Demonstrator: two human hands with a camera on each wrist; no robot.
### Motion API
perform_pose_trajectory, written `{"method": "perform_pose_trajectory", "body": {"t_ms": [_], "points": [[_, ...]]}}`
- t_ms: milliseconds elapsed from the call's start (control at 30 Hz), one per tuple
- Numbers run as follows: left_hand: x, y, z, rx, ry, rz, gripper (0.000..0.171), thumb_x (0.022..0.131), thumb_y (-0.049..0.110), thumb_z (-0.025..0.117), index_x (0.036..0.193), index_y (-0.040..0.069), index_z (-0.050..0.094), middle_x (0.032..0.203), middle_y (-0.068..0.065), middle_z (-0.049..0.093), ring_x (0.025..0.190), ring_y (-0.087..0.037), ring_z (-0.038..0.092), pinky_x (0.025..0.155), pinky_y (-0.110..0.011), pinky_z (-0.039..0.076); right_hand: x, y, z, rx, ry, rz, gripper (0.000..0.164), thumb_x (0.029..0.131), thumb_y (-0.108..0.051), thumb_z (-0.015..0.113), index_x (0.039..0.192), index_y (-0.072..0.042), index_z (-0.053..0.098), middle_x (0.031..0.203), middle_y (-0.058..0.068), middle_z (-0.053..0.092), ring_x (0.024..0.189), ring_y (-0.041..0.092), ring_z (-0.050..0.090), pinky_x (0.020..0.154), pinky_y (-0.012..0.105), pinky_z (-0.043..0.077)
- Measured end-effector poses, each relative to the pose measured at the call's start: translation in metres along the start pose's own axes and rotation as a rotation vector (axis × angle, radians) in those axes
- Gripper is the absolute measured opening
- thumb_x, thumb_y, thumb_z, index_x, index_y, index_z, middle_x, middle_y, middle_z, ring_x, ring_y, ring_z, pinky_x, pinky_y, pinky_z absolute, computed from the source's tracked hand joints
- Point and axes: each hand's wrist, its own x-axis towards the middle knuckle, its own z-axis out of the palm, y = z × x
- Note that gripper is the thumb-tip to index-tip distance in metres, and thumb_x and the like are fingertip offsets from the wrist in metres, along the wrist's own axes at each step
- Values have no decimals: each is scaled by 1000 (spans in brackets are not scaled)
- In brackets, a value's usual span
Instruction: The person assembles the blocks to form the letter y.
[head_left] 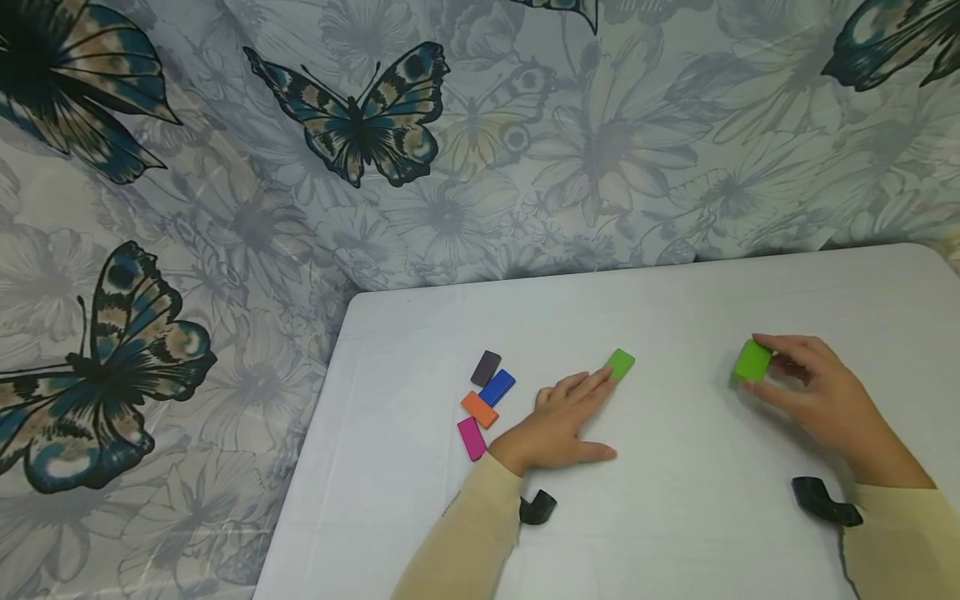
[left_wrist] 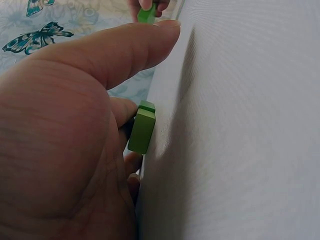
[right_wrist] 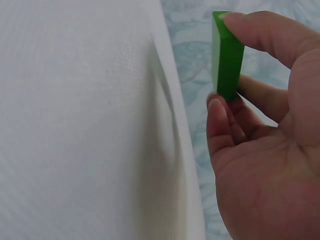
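My right hand point(head_left: 813, 387) pinches a bright green block point(head_left: 752, 361) between thumb and fingertips, over the right side of the white table. In the right wrist view the thumb presses one end of this green block point(right_wrist: 227, 57) and the fingers the other. My left hand point(head_left: 558, 421) reaches across the middle of the table, thumb spread out toward the right. Its extended fingertips touch another green block point(head_left: 622, 363) lying there. The left wrist view shows green block faces point(left_wrist: 142, 132) beside the fingers, partly hidden by the hand.
Left of the left hand lie several flat blocks: dark grey point(head_left: 486, 368), blue point(head_left: 497, 386), orange point(head_left: 480, 409) and magenta point(head_left: 472, 438). The white table point(head_left: 420, 333) meets butterfly-print cloth point(head_left: 480, 208) along its back and left edges. Black straps point(head_left: 825, 502) show near both wrists.
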Motion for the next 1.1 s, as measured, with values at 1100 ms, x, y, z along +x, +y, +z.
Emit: {"method": "perform_pose_trajectory", "body": {"t_ms": [1100], "points": [[1,-2,0,11,0,2,100,103,54,72,177,27,10,178,23,-10,163,-10,1,114,-36,24,13,-26,10,14,57,-8,67,83,17,85,144,15,58,127,18,50,107,-12,48,92,0,36]]}}
